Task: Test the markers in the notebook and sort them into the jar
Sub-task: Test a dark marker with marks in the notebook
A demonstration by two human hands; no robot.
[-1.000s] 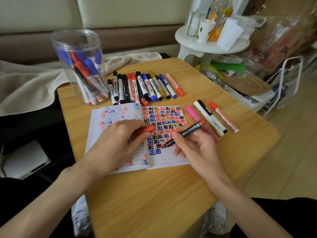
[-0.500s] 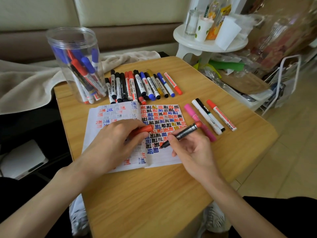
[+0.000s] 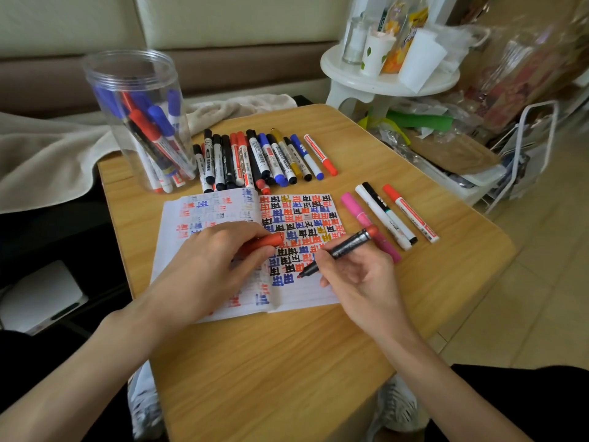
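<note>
An open notebook (image 3: 302, 295) full of red, blue and black test marks lies on the wooden table (image 3: 287, 371). My right hand (image 3: 360, 285) grips an uncapped black-bodied marker (image 3: 342, 250) with a red end, its tip touching the right page. My left hand (image 3: 204, 269) rests on the left page and holds the red cap (image 3: 266, 242). A clear plastic jar (image 3: 140, 119) with several markers in it stands at the back left. A row of several capped markers (image 3: 261, 157) lies behind the notebook. Three more markers (image 3: 389, 215), pink, black-and-white and red, lie to its right.
A beige towel (image 3: 47, 154) is draped left of the table. At the back right stands a white round stand (image 3: 389, 81) with cups and bottles, and below it a clutter of bags and a wire rack (image 3: 522, 154). The table's right edge drops to the tiled floor.
The marker tip has shifted slightly on the right page under my right hand. My left hand has stayed on the left page with the cap.
</note>
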